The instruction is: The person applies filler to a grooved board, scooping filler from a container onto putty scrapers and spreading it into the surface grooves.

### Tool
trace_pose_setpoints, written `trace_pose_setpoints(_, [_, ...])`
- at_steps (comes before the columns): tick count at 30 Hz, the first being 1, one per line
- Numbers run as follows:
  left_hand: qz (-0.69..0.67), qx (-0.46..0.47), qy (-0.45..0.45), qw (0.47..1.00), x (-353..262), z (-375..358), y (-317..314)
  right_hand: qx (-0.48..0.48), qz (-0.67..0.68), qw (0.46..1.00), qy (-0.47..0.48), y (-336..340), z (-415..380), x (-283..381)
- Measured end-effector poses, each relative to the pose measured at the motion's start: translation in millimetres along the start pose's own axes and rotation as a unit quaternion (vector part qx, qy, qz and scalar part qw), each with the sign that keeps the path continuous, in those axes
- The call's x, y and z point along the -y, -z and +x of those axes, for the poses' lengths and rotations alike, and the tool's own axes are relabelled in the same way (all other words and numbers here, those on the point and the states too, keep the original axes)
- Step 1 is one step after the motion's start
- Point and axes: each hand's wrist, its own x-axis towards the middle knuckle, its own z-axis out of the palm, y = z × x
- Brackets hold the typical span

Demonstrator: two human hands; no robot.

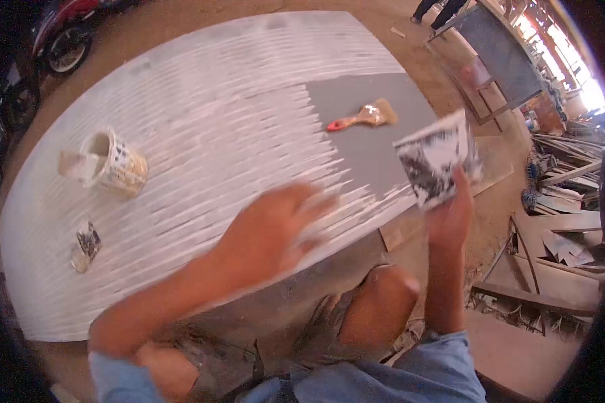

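A large board (202, 127) with a curved outer edge lies below me, covered in ridged white streaks except for a bare grey patch. My left hand (265, 228) hovers over its near edge, blurred, with fingers apart and nothing visible in them. My right hand (450, 215) grips a flat square spreader (437, 158) smeared with white and dark material, held up beyond the board's right edge. A paintbrush (363, 116) with a red handle tip rests on the grey patch. To the left stands a stained white bucket (124, 168) with a pale flat piece at its mouth.
A small smeared flat piece (85, 246) lies on the board near the bucket. A motorcycle wheel (68, 50) is at the upper left. Another person's legs (440, 12) show at the top right, near a dark-topped table (501, 57). Scrap strips (575, 171) are piled at the right.
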Motion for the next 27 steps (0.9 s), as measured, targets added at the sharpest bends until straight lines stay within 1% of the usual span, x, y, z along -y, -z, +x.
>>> trace_pose_setpoints(1, [0.034,-0.036,-0.018,0.999,30.1,44.6,-22.8,0.005,-0.296,0.946,0.133,34.4,-0.5,-7.4])
trace_pose_setpoints(2, [0.039,-0.073,0.000,0.997,59.0,89.0,-47.1,-0.011,-0.370,0.917,0.148,50.2,-4.3,-10.1])
trace_pose_setpoints(3, [0.085,-0.086,0.041,0.992,75.7,129.4,-63.8,-0.030,-0.442,0.882,0.161,66.1,-8.3,-12.7])
trace_pose_setpoints(4, [0.121,-0.098,0.068,0.985,89.6,162.1,-78.5,-0.038,-0.375,0.920,0.109,68.8,-10.8,-9.3])
trace_pose_setpoints(5, [0.158,-0.110,0.098,0.976,98.1,191.8,-89.1,-0.054,-0.304,0.949,0.058,71.5,-13.6,-5.8])
trace_pose_setpoints(6, [0.165,-0.114,0.112,0.973,109.6,208.3,-95.3,-0.074,-0.226,0.971,0.010,79.7,-11.7,-6.7])
trace_pose_setpoints(8, [0.223,-0.054,0.158,0.960,124.4,226.9,-104.9,-0.083,-0.145,0.985,-0.053,90.2,-3.1,-6.0])
trace_pose_setpoints(9, [0.230,-0.056,0.176,0.955,128.8,231.8,-110.3,-0.077,-0.076,0.991,-0.084,90.7,3.7,-3.2])
trace_pose_setpoints(10, [0.228,-0.036,0.166,0.959,133.2,232.7,-112.7,-0.071,-0.005,0.991,-0.118,91.7,8.7,-2.9])
trace_pose_setpoints(11, [0.228,-0.019,0.159,0.960,140.6,230.9,-110.7,-0.052,0.000,0.989,-0.136,98.8,16.5,-4.6])
trace_pose_setpoints(12, [0.246,-0.029,0.177,0.952,140.3,226.0,-105.8,-0.025,-0.009,0.989,-0.143,112.4,20.9,-4.1])
trace_pose_setpoints(13, [0.253,-0.046,0.153,0.954,143.3,220.5,-100.5,-0.002,-0.022,0.988,-0.154,105.7,27.5,-4.8])
trace_pose_setpoints(14, [0.257,-0.060,0.128,0.956,150.6,212.6,-94.6,-0.008,-0.005,0.986,-0.164,95.7,29.3,-0.8])
trace_pose_setpoints(15, [0.270,-0.067,0.140,0.950,154.5,200.5,-77.5,0.009,0.002,0.985,-0.171,96.4,32.6,-4.9])
trace_pose_setpoints(17, [0.282,-0.110,0.281,0.911,166.7,175.2,-27.5,0.009,0.001,0.990,-0.142,107.9,39.5,-10.1])
trace_pose_setpoints(18, [0.262,-0.112,0.362,0.887,173.2,160.5,3.0,0.018,0.007,0.989,-0.147,109.7,41.3,-14.1])
trace_pose_setpoints(19, [0.244,-0.115,0.442,0.856,178.8,138.5,30.0,0.003,-0.084,0.991,-0.102,113.3,42.7,-23.9])
trace_pose_setpoints(20, [0.271,-0.229,0.434,0.828,182.0,112.3,45.1,0.004,-0.129,0.989,-0.079,114.0,44.5,-23.6])
trace_pose_setpoints(21, [0.296,-0.341,0.418,0.788,184.7,86.0,57.0,0.003,-0.174,0.983,-0.055,114.8,46.3,-23.4])
trace_pose_setpoints(23, [0.363,-0.441,0.380,0.728,172.6,37.6,72.6,0.066,-0.078,0.987,-0.126,115.7,53.0,-20.9])
trace_pose_setpoints(24, [0.338,-0.469,0.351,0.737,137.4,13.5,84.9,0.079,-0.072,0.986,-0.131,109.9,53.5,-17.1])
trace_pose_setpoints(25, [0.313,-0.496,0.320,0.744,97.0,-11.4,97.3,0.079,-0.019,0.983,-0.166,99.6,51.6,-9.6])
trace_pose_setpoints(26, [0.320,-0.522,0.322,0.722,77.2,-42.3,109.3,0.072,0.028,0.975,-0.209,87.2,47.7,-1.6])
trace_pose_setpoints(27, [0.329,-0.555,0.313,0.697,56.4,-72.7,121.8,0.083,0.034,0.973,-0.215,85.2,47.0,-0.8])
